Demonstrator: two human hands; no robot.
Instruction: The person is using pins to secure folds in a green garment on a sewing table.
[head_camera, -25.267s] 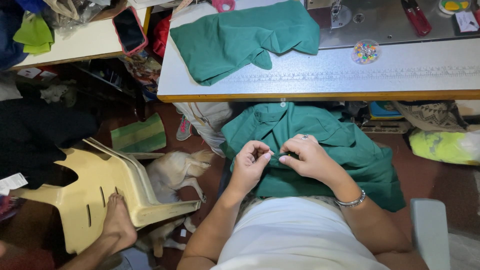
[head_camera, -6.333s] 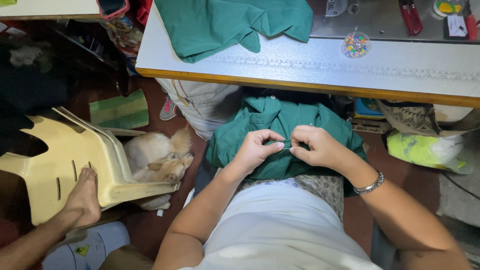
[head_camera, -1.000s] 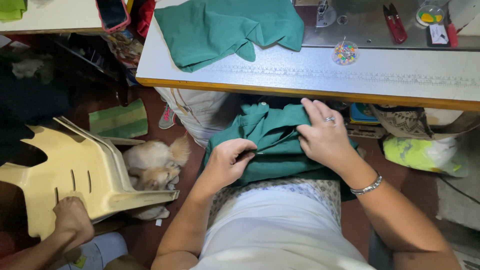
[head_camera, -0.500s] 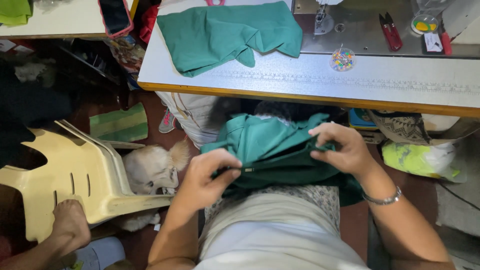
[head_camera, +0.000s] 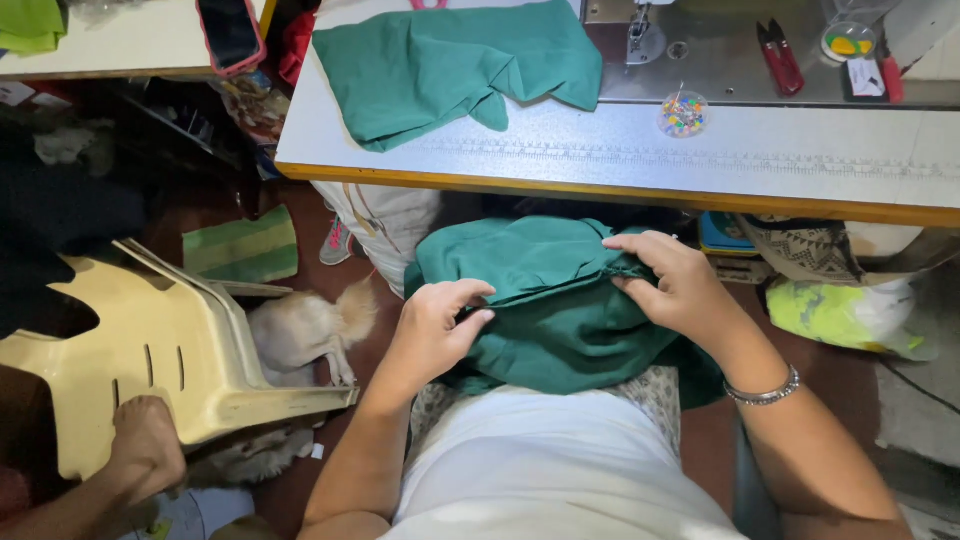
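- The green cloth (head_camera: 545, 300) lies bunched on the person's lap, near the table's (head_camera: 800, 160) front edge and just under it.
- The left hand (head_camera: 435, 330) rests on the cloth's left side, fingers curled and thumb tucked in, pinching a fold at its edge; it is a light grasp, not a tight fist.
- The right hand (head_camera: 675, 285) lies on the cloth's right side, fingers half bent and spread, fingertips pressing a gathered fold; whether the thumb pinches the fabric below cannot be told.
- A silver bracelet (head_camera: 765, 390) circles the right wrist.
- On the table, far from the hands, a second green piece (head_camera: 450, 65) lies crumpled at the left.
- Right of it stands a small round pin dish (head_camera: 684, 114), with red snips (head_camera: 780, 55) farther right on the metal machine bed.
- On the floor at left a cream plastic chair (head_camera: 150, 350) lies tipped over, a pale dog (head_camera: 300, 330) just beside it.
- Another person's foot (head_camera: 145, 440) rests against the chair's near edge.
- A yellow-green bag (head_camera: 845, 315) sits on the floor at right, under the table.
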